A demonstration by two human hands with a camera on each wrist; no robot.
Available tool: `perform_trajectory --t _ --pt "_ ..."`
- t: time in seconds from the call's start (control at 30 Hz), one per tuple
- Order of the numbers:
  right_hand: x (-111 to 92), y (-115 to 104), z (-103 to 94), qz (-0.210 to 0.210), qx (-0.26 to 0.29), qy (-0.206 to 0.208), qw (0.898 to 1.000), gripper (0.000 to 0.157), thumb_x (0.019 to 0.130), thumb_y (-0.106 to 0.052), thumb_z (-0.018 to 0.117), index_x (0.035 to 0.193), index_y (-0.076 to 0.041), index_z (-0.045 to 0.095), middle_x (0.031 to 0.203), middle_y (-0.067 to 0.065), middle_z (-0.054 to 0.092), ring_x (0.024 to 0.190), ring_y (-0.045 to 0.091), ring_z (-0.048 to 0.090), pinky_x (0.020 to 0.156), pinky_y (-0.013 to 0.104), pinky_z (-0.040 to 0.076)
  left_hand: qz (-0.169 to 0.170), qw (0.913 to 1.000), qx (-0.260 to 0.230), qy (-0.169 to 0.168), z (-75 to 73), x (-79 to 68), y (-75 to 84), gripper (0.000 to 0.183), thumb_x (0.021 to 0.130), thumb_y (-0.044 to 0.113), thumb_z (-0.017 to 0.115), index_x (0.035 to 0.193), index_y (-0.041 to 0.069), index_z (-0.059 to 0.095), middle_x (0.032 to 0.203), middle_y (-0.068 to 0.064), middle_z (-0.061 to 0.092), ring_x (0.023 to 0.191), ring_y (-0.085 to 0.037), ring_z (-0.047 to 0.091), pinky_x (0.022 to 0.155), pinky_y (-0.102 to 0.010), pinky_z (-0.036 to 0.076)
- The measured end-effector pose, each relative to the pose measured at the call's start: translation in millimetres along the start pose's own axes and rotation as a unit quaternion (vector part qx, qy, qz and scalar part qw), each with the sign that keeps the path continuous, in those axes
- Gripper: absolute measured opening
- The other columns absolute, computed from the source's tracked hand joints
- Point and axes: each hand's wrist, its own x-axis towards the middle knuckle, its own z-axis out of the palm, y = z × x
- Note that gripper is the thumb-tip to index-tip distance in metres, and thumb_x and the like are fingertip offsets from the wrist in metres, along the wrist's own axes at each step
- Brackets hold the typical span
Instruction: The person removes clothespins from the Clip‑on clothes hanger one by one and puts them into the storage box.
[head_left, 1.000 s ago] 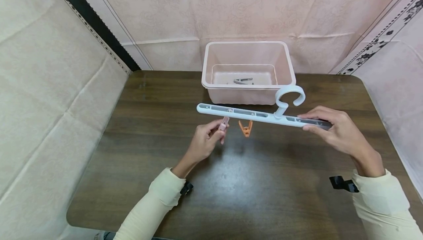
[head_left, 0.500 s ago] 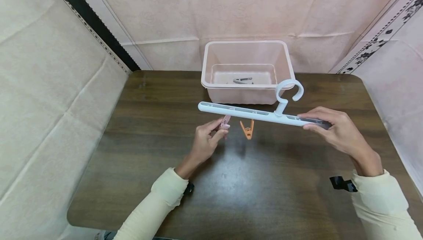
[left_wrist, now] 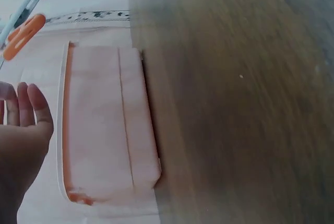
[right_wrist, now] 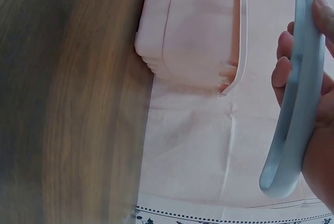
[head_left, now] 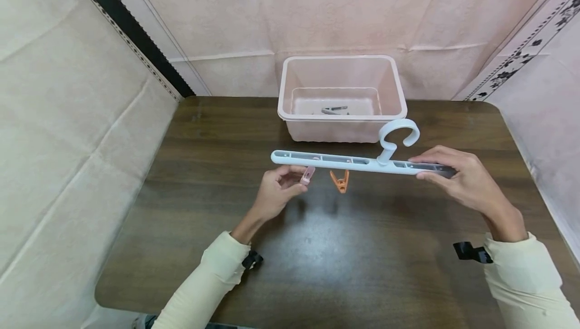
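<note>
A light blue clothes hanger (head_left: 326, 160) with a curved hook is held level above the table. My right hand (head_left: 466, 180) grips its right end, fingers on the far side and thumb on the near side. In the right wrist view the hanger's rounded end (right_wrist: 284, 169) sticks out past that hand. An orange clothespin (head_left: 340, 182) hangs under the bar. Left of it, a pink clothespin (head_left: 307, 175) hangs from the bar too. My left hand (head_left: 276, 190) is right beside the pink clothespin, thumb and fingers spread apart around its near side.
A pink plastic bin (head_left: 342, 130) stands at the table's back edge, behind the hanger, with grey clothespins (head_left: 334, 110) on its floor. The brown wooden table (head_left: 362, 258) extends below both hands. Pale cloth (head_left: 217, 11) hangs behind and at the sides.
My left hand has let go of the pink clothespin and drawn slightly left, its fingers spreading. The hanger's left end dips a little lower. My right hand keeps its grip.
</note>
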Motion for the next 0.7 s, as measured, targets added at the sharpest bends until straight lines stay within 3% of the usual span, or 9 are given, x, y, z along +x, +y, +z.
perform_trajectory --t 0.13,0.3,0.37,0.5,0.7 --pt "0.5 0.1 0.6 -0.008 0.010 0.001 1.000 0.050 0.068 0.013 0.085 0.110 -0.011 0.077 0.101 -0.002 0.070 0.076 0.005 0.055 0.065 0.016 0.040 -0.026 0.9967 -0.076 -0.011 -5.7 -2.7 1.5 0.027 0.084 -0.020 0.066 0.110 -0.022 0.059 0.107 -0.014 0.069 0.093 -0.017 0.066 0.084 -0.029 0.055" --pt "1.5 1.0 1.4 -0.002 0.018 0.010 1.000 0.048 0.067 0.016 0.084 0.108 -0.009 0.077 0.100 0.002 0.070 0.076 0.005 0.056 0.067 0.015 0.041 -0.031 0.9900 -0.137 -0.017 -12.0 -6.3 0.5 0.032 0.082 0.001 0.081 0.107 -0.011 0.064 0.102 -0.006 0.069 0.093 -0.018 0.068 0.086 -0.030 0.055" --pt "1.7 1.4 1.8 -0.001 0.017 0.013 1.000 0.047 0.067 0.017 0.083 0.107 -0.007 0.077 0.100 0.002 0.070 0.078 0.005 0.057 0.069 0.014 0.041 -0.028 0.9924 -0.119 -0.020 -13.5 -7.4 1.0 0.033 0.081 0.002 0.082 0.105 -0.012 0.065 0.101 -0.006 0.069 0.093 -0.017 0.067 0.085 -0.027 0.054" --pt "2.1 0.9 2.3 -0.002 0.014 0.014 1.000 0.046 0.068 0.016 0.083 0.107 -0.007 0.077 0.099 0.002 0.070 0.079 0.005 0.057 0.070 0.014 0.041 -0.019 0.9969 -0.066 -0.039 -13.6 -9.5 6.1 0.036 0.080 -0.012 0.076 0.111 -0.021 0.059 0.103 -0.009 0.068 0.093 -0.019 0.064 0.086 -0.029 0.053" --pt "2.3 -0.9 1.8 -0.002 0.010 0.010 1.000 0.047 0.069 0.013 0.084 0.109 -0.010 0.077 0.100 -0.001 0.070 0.079 0.005 0.057 0.071 0.015 0.041 -0.010 0.9968 0.003 -0.079 -11.5 -10.9 17.3 0.034 0.082 -0.010 0.076 0.113 -0.014 0.063 0.107 -0.018 0.067 0.096 -0.024 0.063 0.091 -0.038 0.052"
